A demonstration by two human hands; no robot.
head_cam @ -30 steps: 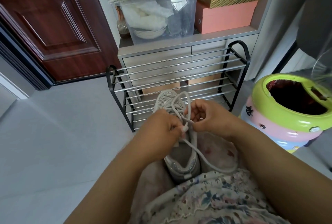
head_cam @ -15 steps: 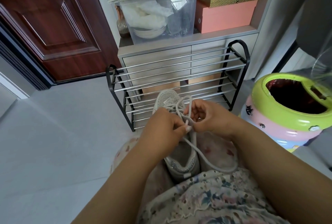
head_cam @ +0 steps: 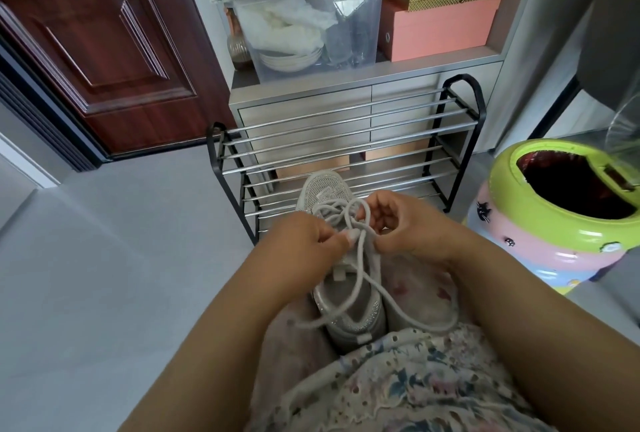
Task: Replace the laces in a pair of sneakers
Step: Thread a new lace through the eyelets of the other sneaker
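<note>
Sneaker (head_cam: 341,279) lies on my lap, toe pointing away toward the rack (head_cam: 346,151). Lace (head_cam: 360,251) crosses over its tongue, between both grips: left hand (head_cam: 304,251) and right hand (head_cam: 408,227) each pinch 1 strand, equally near.
</note>
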